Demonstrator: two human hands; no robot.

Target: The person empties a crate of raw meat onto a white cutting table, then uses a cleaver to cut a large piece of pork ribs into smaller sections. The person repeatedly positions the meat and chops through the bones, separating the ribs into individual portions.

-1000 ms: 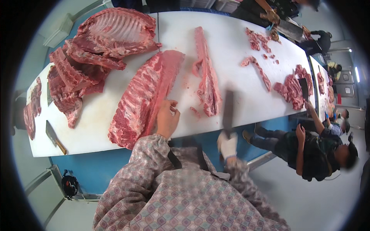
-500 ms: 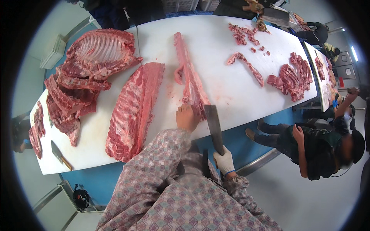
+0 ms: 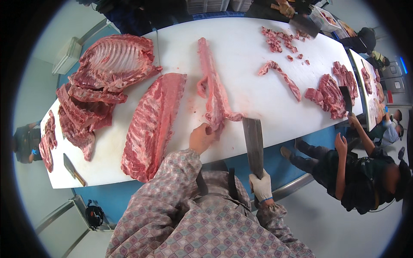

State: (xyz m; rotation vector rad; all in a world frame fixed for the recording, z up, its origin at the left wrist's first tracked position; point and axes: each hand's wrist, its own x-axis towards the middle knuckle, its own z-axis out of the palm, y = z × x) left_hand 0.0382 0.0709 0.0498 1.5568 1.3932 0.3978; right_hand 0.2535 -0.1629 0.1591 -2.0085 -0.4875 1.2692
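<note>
A long, narrow strip of raw meat (image 3: 214, 86) lies on the white table, running away from me. My left hand (image 3: 202, 138), bare, is closed on its near end, with the fingers curled against the meat. A thin flap of the strip sticks out to the right, close to the cleaver's tip. In my right hand (image 3: 260, 186), which wears a white glove, is the handle of a broad-bladed cleaver (image 3: 254, 146). Its blade points away from me, right of the strip and apart from my left hand. Left of the strip rests a big ribbed slab of meat (image 3: 151, 129).
A rib cage piece (image 3: 116, 60) and other cuts pile up at the far left. A second cleaver (image 3: 74, 169) lies by the near left edge. Diced meat (image 3: 277, 41) and a thin strip (image 3: 282, 79) lie far right. At right, a co-worker holds a dark cleaver (image 3: 346, 98) over sliced meat (image 3: 329, 96).
My cleaver has shifted right, away from the strip. My left hand has moved slightly left and nearer. A flap now juts rightward from the strip. The co-worker's cleaver has come over the sliced meat.
</note>
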